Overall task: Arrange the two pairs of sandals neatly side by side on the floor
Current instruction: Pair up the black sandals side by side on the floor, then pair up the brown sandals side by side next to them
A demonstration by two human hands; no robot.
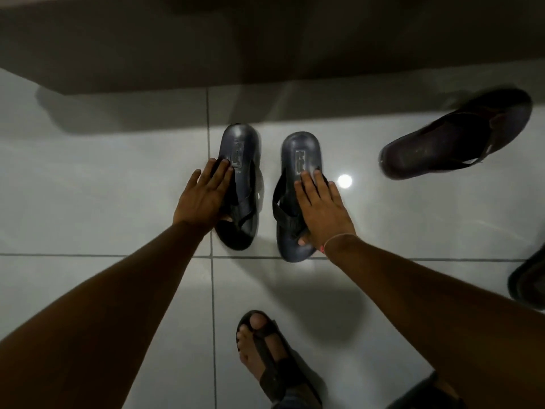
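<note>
Two dark blue sandals lie side by side on the white tiled floor, heels pointing away from me. My left hand (206, 196) rests on the left sandal (240, 152), fingers over its strap and thumb tucked beneath. My right hand (320, 208) grips the right sandal (299, 152) the same way, thumb under its strap. A third, darker sandal (454, 137) lies tilted at the upper right, apart from the pair. At the right edge only part of a fourth dark sandal (528, 281) shows.
A dark wall base or step (265, 54) runs across the top, just beyond the sandals' heels. My own foot in a brown strapped sandal (265, 355) stands at the bottom centre. A bright light reflection (344, 180) glints on the tile.
</note>
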